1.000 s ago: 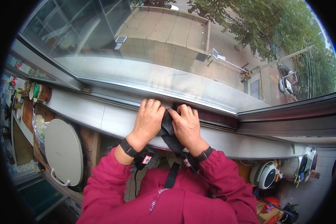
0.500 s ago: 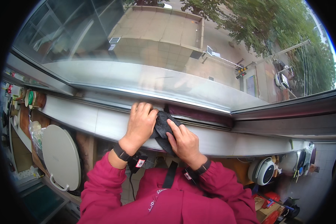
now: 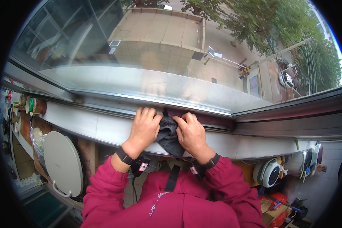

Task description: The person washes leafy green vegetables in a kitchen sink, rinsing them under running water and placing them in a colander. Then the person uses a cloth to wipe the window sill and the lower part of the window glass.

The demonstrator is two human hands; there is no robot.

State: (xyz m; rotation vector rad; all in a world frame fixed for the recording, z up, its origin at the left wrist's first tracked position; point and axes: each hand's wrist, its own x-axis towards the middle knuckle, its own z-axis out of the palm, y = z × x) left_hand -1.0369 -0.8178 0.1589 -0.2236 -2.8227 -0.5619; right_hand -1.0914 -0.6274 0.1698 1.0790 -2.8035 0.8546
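A dark grey cloth (image 3: pixel 169 139) hangs bunched between my hands, over the pale window sill (image 3: pixel 112 127). My left hand (image 3: pixel 143 127) is closed on the cloth's upper left edge, its fingertips against the metal window track (image 3: pixel 117 109). At the upper right edge of the cloth, my right hand (image 3: pixel 192 133) pinches it between thumb and fingers. Just beyond the right fingers runs a dark maroon strip (image 3: pixel 216 121) of the window frame. The cloth's lower end droops past the sill's near edge.
Beyond the hands stands the window glass (image 3: pixel 148 83), with a street and trees behind it. A pale round-cornered lid (image 3: pixel 62 163) is at the left, near a reddish-brown pot (image 3: pixel 38 106). A white and black round appliance (image 3: pixel 268 173) sits at the right below the sill.
My right hand has shifted up and outward to the track, its fingers going from stretched over the cloth to pinching its edge. The cloth now hangs more spread; my left hand has barely moved.
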